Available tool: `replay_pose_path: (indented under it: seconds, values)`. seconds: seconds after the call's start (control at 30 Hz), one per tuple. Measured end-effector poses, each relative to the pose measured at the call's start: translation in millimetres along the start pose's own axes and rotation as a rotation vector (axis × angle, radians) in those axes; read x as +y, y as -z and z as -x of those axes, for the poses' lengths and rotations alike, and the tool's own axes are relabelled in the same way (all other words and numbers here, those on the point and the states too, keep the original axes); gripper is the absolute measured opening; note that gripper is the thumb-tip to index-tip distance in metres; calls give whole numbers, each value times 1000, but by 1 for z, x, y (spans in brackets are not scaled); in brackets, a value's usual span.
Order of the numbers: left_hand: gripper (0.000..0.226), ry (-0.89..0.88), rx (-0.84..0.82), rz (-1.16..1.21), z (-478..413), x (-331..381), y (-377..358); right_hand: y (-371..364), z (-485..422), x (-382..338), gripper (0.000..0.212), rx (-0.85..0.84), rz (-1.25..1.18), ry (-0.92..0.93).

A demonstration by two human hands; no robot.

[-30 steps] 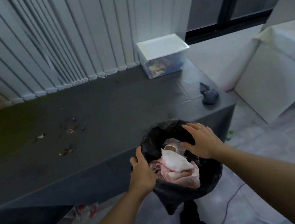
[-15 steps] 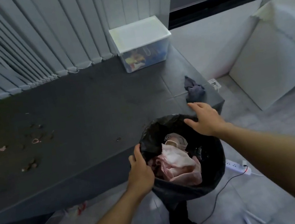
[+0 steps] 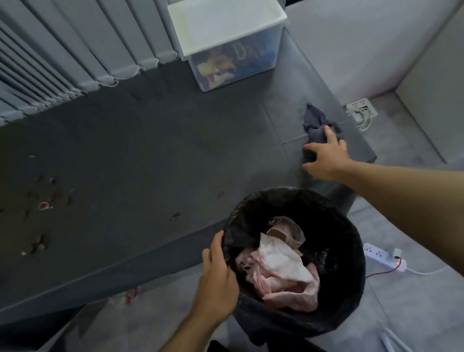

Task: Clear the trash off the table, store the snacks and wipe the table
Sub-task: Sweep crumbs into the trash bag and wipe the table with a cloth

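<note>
L hand (image 3: 216,280) grips 1 bin (image 3: 327,209); R hand (image 3: 326,157) on 1 rag (image 3: 314,119) (crumpled).

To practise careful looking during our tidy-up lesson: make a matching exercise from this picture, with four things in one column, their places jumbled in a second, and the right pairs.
Things
1. lidded storage box
2. grey cloth
3. trash bin
4. crumbs

Places
A. left part of the table
B. in front of the table, left hand grips its rim
C. far edge of the table, by the blinds
D. right end of the table, right hand touches it

Pairs: 1-C, 2-D, 3-B, 4-A
</note>
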State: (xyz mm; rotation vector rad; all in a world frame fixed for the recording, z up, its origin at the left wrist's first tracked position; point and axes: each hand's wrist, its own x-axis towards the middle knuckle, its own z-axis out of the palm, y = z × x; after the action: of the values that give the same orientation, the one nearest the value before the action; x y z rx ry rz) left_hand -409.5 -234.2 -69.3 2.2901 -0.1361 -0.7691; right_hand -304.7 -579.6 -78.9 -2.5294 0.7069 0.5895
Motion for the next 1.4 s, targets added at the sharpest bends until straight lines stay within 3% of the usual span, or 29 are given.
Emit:
replay_pose_path:
  seconds: [0.3, 0.43, 0.6, 0.8, 1.4]
  values:
    - [73, -15, 26, -8, -2, -3, -5, 8, -7, -14, 41, 182, 59, 31]
    - [73, -25, 25, 17, 4, -7, -4, 10, 2, -35, 41, 166, -72, -22]
    - [73, -31, 69, 55, 19, -29, 8, 7, 25, -65, 22, 216, -184, 25]
    - [74, 57, 114, 189, 52, -70, 29, -10, 59, -122, 24, 162, -206, 221]
    - [81, 315, 445, 402, 156, -192, 106, -128, 167, -308, 29, -127, -112, 490]
